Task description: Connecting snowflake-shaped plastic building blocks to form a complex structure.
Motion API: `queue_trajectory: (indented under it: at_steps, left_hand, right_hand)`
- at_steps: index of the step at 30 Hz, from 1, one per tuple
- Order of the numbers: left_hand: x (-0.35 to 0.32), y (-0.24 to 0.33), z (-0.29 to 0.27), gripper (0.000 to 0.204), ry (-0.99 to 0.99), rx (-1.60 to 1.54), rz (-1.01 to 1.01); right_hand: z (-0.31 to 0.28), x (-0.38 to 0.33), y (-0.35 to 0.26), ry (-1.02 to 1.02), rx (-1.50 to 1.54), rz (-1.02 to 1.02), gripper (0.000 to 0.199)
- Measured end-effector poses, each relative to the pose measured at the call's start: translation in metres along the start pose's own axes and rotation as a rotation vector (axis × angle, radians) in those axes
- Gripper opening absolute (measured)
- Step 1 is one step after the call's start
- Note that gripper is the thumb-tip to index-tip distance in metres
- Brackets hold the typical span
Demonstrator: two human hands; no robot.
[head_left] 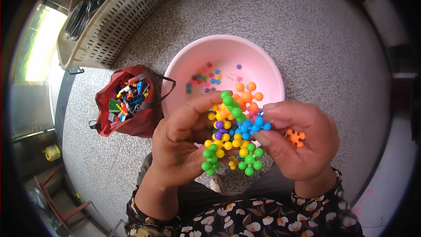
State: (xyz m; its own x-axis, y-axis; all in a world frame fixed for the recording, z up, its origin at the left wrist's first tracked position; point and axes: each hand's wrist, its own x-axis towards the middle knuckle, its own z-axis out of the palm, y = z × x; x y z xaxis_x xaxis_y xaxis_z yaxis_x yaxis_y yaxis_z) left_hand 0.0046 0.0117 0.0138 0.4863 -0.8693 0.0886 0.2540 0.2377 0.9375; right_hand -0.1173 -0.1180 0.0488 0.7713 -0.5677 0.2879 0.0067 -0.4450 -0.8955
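In front of my body, above the near edge of a pink basin [274, 72], my left hand [175, 142] is wrapped round a cluster of joined knobbed toy pieces [224, 142] in yellow, green, purple and orange. Between thumb and fingertips, my right hand [318, 145] grips a blue knobbed piece [251, 127] at the cluster's right side. Whether the blue piece is locked into the cluster, I cannot tell. Another orange knobbed piece [295, 138] sits by the palm of my right hand. Several small coloured pieces [205, 78] lie scattered inside the basin.
Left of the basin stands a red bag [142, 125] full of mixed toy bricks, its dark strap reaching the basin's rim. A cream slatted basket [116, 22] holding utensils is at the upper left. Speckled flooring [320, 52] surrounds the basin. A yellow container [52, 152] is at the far left.
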Motion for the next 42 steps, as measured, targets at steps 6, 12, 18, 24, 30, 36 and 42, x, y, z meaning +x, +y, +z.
queue_trajectory:
  at_steps: [6,12,18,24,30,36,42]
  left_hand:
    - [0.003,0.003,0.003,0.059,-0.029,0.03,-0.047]
    - [0.002,0.002,0.004,0.058,-0.018,0.021,-0.015]
    - [0.002,0.003,0.004,0.057,-0.015,0.021,-0.005]
    - [0.004,-0.001,0.002,0.056,-0.045,-0.047,0.061]
    - [0.004,-0.006,0.0,0.053,-0.082,-0.138,0.023]
    - [0.0,-0.005,-0.004,0.052,-0.086,-0.32,-0.103]
    - [-0.001,-0.006,-0.005,0.057,-0.043,-0.446,-0.204]
  right_hand:
    - [-0.008,0.001,0.009,-0.096,-0.132,-0.24,0.023]
    - [-0.008,-0.001,0.01,-0.099,-0.155,-0.263,0.023]
    - [-0.006,0.0,0.011,-0.089,-0.15,-0.287,0.023]
    - [-0.006,0.0,0.007,-0.131,0.152,-0.026,0.022]
    - [-0.02,0.013,0.035,0.131,0.994,0.373,0.027]
    - [-0.015,0.016,0.032,0.141,0.94,0.514,0.027]
    - [-0.019,0.013,0.033,0.095,0.81,0.454,0.025]
